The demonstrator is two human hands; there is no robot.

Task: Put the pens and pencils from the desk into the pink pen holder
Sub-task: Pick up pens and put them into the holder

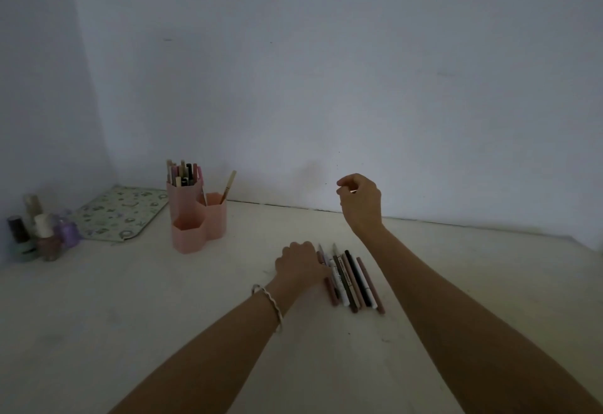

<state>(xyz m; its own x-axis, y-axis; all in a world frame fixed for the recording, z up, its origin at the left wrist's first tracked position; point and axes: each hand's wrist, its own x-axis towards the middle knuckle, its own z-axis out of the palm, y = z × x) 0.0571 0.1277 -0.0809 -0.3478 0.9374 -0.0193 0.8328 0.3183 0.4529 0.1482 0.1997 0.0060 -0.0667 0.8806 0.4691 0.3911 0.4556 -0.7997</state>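
Left hand [301, 263] curled on pens [350, 281], tips pointing away; right hand [360, 201] raised, loosely closed, contents unclear.

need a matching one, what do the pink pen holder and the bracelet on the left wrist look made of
The pink pen holder looks like matte moulded plastic: thin, even hexagonal walls with no shine. The bracelet looks like pale twisted cord or metal; its spiral ridges show, but the dim light leaves the material open.
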